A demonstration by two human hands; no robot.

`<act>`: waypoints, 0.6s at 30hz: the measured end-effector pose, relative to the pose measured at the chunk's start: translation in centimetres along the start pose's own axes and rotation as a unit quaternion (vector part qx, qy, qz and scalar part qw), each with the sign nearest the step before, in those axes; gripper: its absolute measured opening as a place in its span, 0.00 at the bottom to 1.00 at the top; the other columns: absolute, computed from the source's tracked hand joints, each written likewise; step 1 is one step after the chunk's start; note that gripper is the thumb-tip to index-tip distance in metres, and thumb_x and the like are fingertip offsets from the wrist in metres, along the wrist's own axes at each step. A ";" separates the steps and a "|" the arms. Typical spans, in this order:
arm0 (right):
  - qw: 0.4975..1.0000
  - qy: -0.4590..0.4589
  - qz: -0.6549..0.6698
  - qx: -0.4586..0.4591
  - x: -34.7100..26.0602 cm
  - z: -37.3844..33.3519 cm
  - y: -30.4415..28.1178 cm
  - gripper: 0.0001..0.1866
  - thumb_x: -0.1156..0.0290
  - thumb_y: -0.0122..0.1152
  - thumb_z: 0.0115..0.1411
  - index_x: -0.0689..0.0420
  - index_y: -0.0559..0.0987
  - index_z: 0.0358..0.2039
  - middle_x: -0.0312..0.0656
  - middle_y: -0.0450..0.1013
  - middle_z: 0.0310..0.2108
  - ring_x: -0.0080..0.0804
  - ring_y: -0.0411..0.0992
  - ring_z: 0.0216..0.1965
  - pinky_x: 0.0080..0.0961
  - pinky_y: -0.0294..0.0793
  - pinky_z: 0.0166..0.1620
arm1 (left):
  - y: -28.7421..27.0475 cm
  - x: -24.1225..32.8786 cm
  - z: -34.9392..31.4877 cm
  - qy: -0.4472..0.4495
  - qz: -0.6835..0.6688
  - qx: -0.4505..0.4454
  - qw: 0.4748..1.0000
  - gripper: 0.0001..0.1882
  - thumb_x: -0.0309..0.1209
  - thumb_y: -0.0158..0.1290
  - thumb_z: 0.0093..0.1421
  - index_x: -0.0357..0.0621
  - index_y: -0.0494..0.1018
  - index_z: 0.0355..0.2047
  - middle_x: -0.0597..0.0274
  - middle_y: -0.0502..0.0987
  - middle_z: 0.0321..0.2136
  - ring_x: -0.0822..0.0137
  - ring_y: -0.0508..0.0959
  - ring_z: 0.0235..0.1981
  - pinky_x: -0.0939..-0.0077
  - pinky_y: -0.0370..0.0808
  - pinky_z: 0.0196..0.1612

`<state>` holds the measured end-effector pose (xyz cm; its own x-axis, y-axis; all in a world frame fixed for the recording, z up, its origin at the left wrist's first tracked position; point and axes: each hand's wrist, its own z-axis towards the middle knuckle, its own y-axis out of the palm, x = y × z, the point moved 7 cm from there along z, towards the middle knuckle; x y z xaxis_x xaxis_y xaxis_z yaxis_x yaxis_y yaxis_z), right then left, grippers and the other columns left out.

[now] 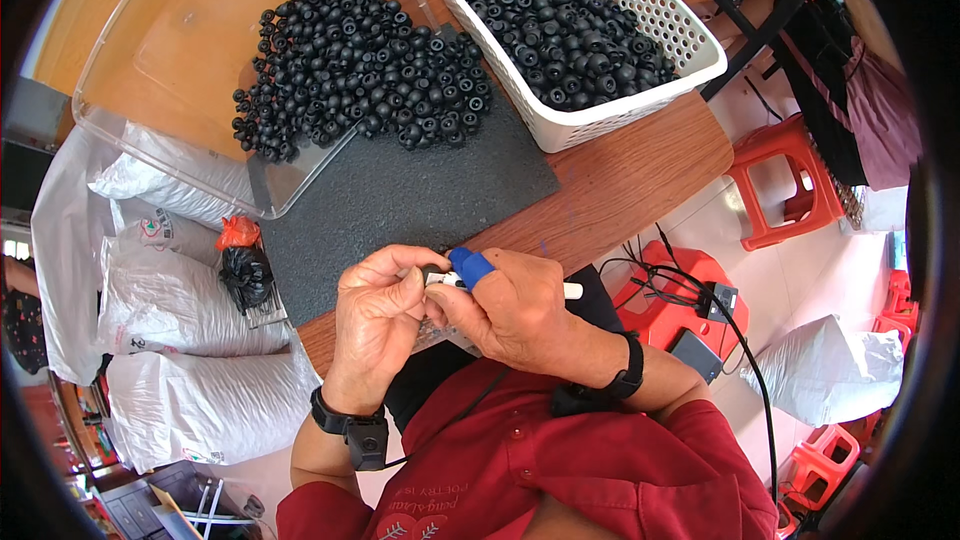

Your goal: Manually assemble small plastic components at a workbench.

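Note:
Just past the near edge of the table, my two hands meet in front of my body. My left hand (pixel 372 312) pinches a small dark round piece, mostly hidden by the fingers. A slim white-handled tool (pixel 572 291) is in my right hand (pixel 525 308), its end pointing at that piece; I cannot make out its tip. A blue finger cover (pixel 470 266) wraps one right finger. Beyond my hands, a heap of black round parts with holes (pixel 370 70) spreads over a dark grey mat (pixel 400 190) and a clear plastic bin (pixel 130 140).
A white perforated basket (pixel 620 120) full of similar black parts stands on the wooden table (pixel 640 185). White sacks (pixel 190 400) are stacked at left. Red stools (pixel 790 185), a cable (pixel 745 340) and a white bag (pixel 825 370) are on the right.

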<state>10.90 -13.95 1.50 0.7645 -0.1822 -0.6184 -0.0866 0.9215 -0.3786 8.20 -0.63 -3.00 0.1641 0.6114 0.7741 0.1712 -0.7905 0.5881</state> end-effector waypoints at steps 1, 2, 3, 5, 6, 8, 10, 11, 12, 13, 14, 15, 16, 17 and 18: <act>1.000 0.000 0.001 0.000 0.1 -0.1 0.0 0.14 0.69 0.67 0.53 0.61 0.71 0.22 0.41 0.64 0.15 0.35 0.65 0.13 0.29 0.64 0.16 | 0.0 0.0 0.0 0.000 0.000 0.001 1.000 0.13 0.27 0.54 0.60 0.27 0.73 0.40 0.48 0.77 0.34 0.64 0.78 0.28 0.76 0.78 0.29; 1.000 0.016 0.018 -0.005 0.4 -0.2 0.1 0.14 0.68 0.67 0.53 0.61 0.71 0.22 0.42 0.66 0.15 0.35 0.67 0.14 0.29 0.64 0.16 | 0.0 0.0 0.0 0.002 0.004 0.005 1.000 0.13 0.27 0.54 0.60 0.27 0.73 0.40 0.48 0.77 0.34 0.64 0.78 0.28 0.75 0.78 0.30; 0.999 0.032 0.034 -0.009 0.7 -0.3 0.2 0.14 0.68 0.67 0.53 0.61 0.72 0.21 0.42 0.67 0.16 0.35 0.68 0.15 0.29 0.64 0.16 | 0.0 0.0 0.1 0.003 0.007 0.008 1.000 0.13 0.27 0.54 0.60 0.27 0.73 0.40 0.49 0.77 0.33 0.65 0.78 0.28 0.75 0.78 0.30; 0.986 0.117 0.116 0.010 1.9 -0.6 0.4 0.13 0.68 0.67 0.54 0.62 0.73 0.22 0.43 0.69 0.17 0.36 0.70 0.16 0.28 0.65 0.17 | 0.3 0.1 0.4 0.009 -0.001 -0.009 1.000 0.13 0.28 0.55 0.59 0.27 0.73 0.40 0.49 0.77 0.33 0.65 0.78 0.28 0.74 0.77 0.31; 0.959 0.200 0.198 0.027 3.0 -1.1 0.6 0.13 0.68 0.67 0.54 0.62 0.74 0.22 0.44 0.71 0.18 0.36 0.72 0.18 0.28 0.66 0.18 | 0.4 0.2 0.5 0.016 -0.010 -0.025 1.000 0.14 0.28 0.55 0.59 0.27 0.73 0.40 0.49 0.78 0.33 0.65 0.77 0.27 0.73 0.77 0.31; 0.953 0.218 0.210 0.007 3.0 -0.3 0.1 0.12 0.68 0.66 0.55 0.62 0.75 0.23 0.44 0.71 0.18 0.34 0.72 0.19 0.26 0.67 0.20 | 0.5 0.4 0.6 0.025 0.003 -0.019 1.000 0.14 0.28 0.56 0.58 0.28 0.73 0.40 0.50 0.78 0.32 0.65 0.77 0.27 0.74 0.76 0.31; 0.947 0.235 0.217 -0.009 3.2 -0.3 0.0 0.12 0.67 0.65 0.56 0.62 0.76 0.24 0.45 0.72 0.19 0.32 0.73 0.20 0.25 0.67 0.21 | 0.9 0.6 0.7 0.032 0.017 -0.020 0.999 0.14 0.28 0.57 0.58 0.28 0.73 0.40 0.51 0.78 0.32 0.66 0.77 0.27 0.74 0.76 0.32; 0.928 0.272 0.252 -0.018 3.5 -0.8 0.5 0.12 0.67 0.64 0.57 0.62 0.76 0.25 0.44 0.72 0.19 0.29 0.72 0.20 0.24 0.67 0.22 | 0.9 0.7 0.6 0.045 0.051 -0.001 0.998 0.13 0.27 0.57 0.57 0.28 0.74 0.39 0.51 0.78 0.31 0.66 0.77 0.26 0.74 0.75 0.32; 0.909 0.304 0.285 -0.026 3.9 -1.0 0.9 0.12 0.67 0.63 0.58 0.62 0.76 0.25 0.43 0.72 0.19 0.25 0.71 0.20 0.23 0.67 0.23 | 1.0 0.9 0.7 0.061 0.085 0.013 0.994 0.13 0.26 0.58 0.57 0.27 0.74 0.39 0.52 0.78 0.31 0.66 0.76 0.26 0.75 0.75 0.32; 0.892 0.327 0.312 -0.029 3.8 -1.0 1.1 0.13 0.67 0.63 0.59 0.63 0.76 0.25 0.39 0.72 0.19 0.19 0.68 0.21 0.22 0.67 0.24 | 1.2 0.9 0.6 0.066 0.086 0.002 0.994 0.13 0.26 0.58 0.57 0.27 0.74 0.39 0.52 0.78 0.31 0.66 0.76 0.26 0.75 0.75 0.32; 0.888 0.331 0.319 -0.031 3.6 -1.1 1.1 0.13 0.67 0.62 0.59 0.63 0.75 0.25 0.38 0.72 0.19 0.18 0.68 0.22 0.22 0.67 0.24 | 1.0 0.8 0.2 0.068 0.087 0.012 0.994 0.12 0.25 0.58 0.56 0.27 0.74 0.38 0.52 0.77 0.31 0.66 0.76 0.26 0.76 0.75 0.32; 0.885 0.332 0.324 -0.032 3.5 -1.1 0.9 0.13 0.67 0.62 0.60 0.63 0.75 0.25 0.37 0.72 0.19 0.16 0.67 0.23 0.22 0.67 0.24 | 0.8 1.0 0.2 0.073 0.088 0.018 0.993 0.12 0.24 0.58 0.55 0.27 0.74 0.37 0.53 0.77 0.30 0.66 0.76 0.26 0.76 0.75 0.32; 0.877 0.341 0.336 -0.034 3.4 -1.3 1.1 0.13 0.67 0.61 0.60 0.64 0.75 0.25 0.36 0.71 0.19 0.15 0.66 0.24 0.21 0.67 0.25 | 0.9 1.2 0.2 0.071 0.094 0.023 0.993 0.11 0.24 0.59 0.55 0.28 0.75 0.36 0.52 0.77 0.30 0.66 0.76 0.25 0.76 0.75 0.32; 0.874 0.342 0.344 -0.009 3.3 -1.1 0.8 0.12 0.68 0.61 0.60 0.64 0.75 0.25 0.37 0.70 0.18 0.16 0.64 0.23 0.21 0.66 0.24 | 1.2 1.8 0.4 0.067 0.096 0.031 0.993 0.11 0.24 0.59 0.54 0.28 0.75 0.36 0.53 0.77 0.29 0.66 0.76 0.25 0.77 0.74 0.32; 0.878 0.345 0.331 -0.014 3.4 -1.5 0.7 0.12 0.68 0.61 0.60 0.64 0.75 0.26 0.37 0.68 0.18 0.16 0.63 0.22 0.21 0.65 0.24 | 1.6 2.8 0.7 0.084 0.120 0.024 0.989 0.11 0.25 0.59 0.54 0.28 0.75 0.36 0.54 0.77 0.29 0.67 0.76 0.24 0.76 0.75 0.33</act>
<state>12.47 -14.40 -1.95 -0.0268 0.2167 -0.9759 -0.3890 0.8970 0.2098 9.66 -0.17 -0.08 0.0419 0.3894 0.9201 0.1933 -0.9067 0.3749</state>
